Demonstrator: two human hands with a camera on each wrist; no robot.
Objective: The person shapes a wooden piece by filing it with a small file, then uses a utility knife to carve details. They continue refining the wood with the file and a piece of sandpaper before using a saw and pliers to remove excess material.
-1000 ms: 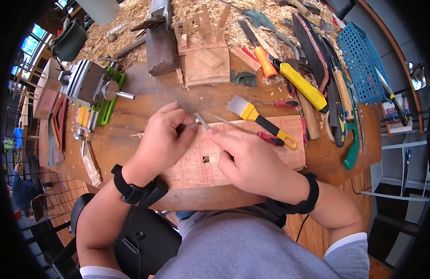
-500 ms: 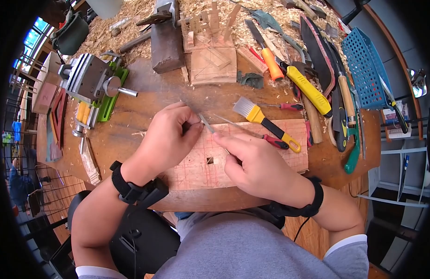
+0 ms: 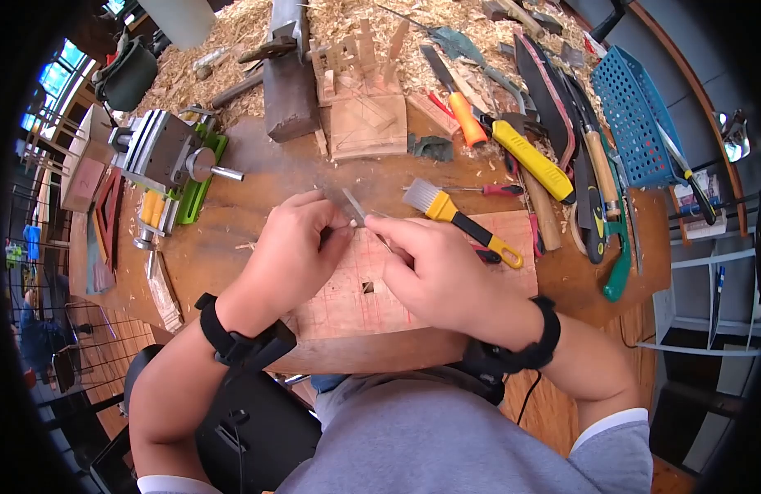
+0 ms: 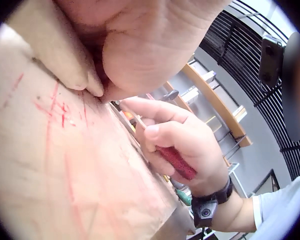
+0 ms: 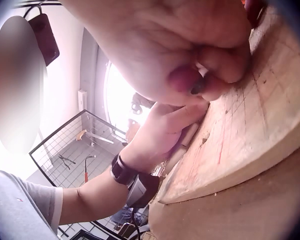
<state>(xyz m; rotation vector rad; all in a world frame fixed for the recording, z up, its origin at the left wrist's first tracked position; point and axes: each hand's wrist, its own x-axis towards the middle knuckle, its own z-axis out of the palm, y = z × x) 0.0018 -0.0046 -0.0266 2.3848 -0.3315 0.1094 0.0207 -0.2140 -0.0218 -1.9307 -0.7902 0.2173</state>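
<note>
Between thumb and forefinger, my left hand (image 3: 291, 255) pinches a small pale piece (image 3: 353, 223) over the far edge of a red-lined wooden board (image 3: 327, 309). My right hand (image 3: 446, 267) grips a thin metal tool (image 3: 355, 202), whose narrow blade lies close beside that piece; contact cannot be told. In the left wrist view the tool's red handle (image 4: 177, 162) shows inside the right hand (image 4: 192, 142). A small square hole (image 3: 367, 287) is in the board between the hands. In the right wrist view the left hand (image 5: 157, 132) rests near the board's surface (image 5: 240, 145).
Right of the board lie a yellow-handled brush (image 3: 471, 225), a yellow cutter (image 3: 532, 160), an orange-handled tool (image 3: 466, 119) and a blue basket (image 3: 635, 119). At the left stands a metal vise (image 3: 162, 148). Wood shavings (image 3: 199, 49) and a small wooden model (image 3: 369, 123) are behind.
My right hand has come nearer the left fingertips, and the blade reaches farther past them. The left hand keeps its pinch. The head view has shifted slightly.
</note>
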